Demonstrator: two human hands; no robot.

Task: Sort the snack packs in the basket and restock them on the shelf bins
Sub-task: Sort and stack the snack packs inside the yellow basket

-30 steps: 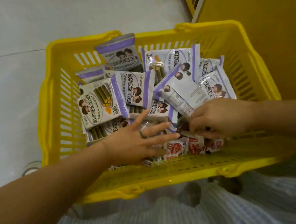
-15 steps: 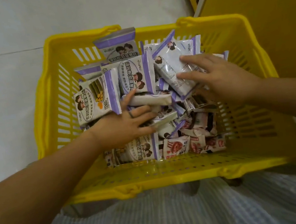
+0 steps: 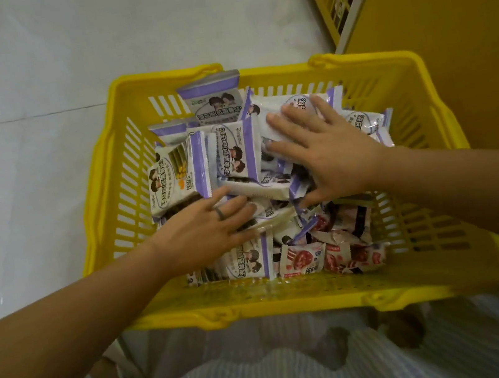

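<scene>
I see the right hand (image 3: 331, 156) spread flat, gripping nothing, pressing down on purple-and-white snack packs (image 3: 236, 155) in the yellow basket (image 3: 292, 299). The left hand (image 3: 199, 232) rests straight-fingered on packs just beside it. Red-printed packs (image 3: 299, 261) lie near the right thumb, on my side.

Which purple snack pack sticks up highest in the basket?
The pack standing against the far wall of the basket, its purple band uppermost; the rest lie lower.
</scene>
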